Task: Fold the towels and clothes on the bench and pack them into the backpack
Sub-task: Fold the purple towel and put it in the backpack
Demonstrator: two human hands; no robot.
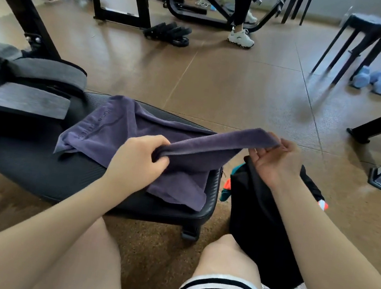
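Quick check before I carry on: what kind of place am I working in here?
Most likely a gym. There is a padded bench under the purple towel, black weight plates on the floor by a machine frame, and light blue dumbbells near the stools.

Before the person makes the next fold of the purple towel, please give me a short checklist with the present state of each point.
1. Left hand grips the purple towel edge: ok.
2. Right hand pinches the other corner: ok.
3. Held edge lifted above the bench: ok.
4. Rest of the towel lies flat: not ok, bunched.
5. Black backpack within reach beside the bench: ok.
6. Backpack open: cannot tell.
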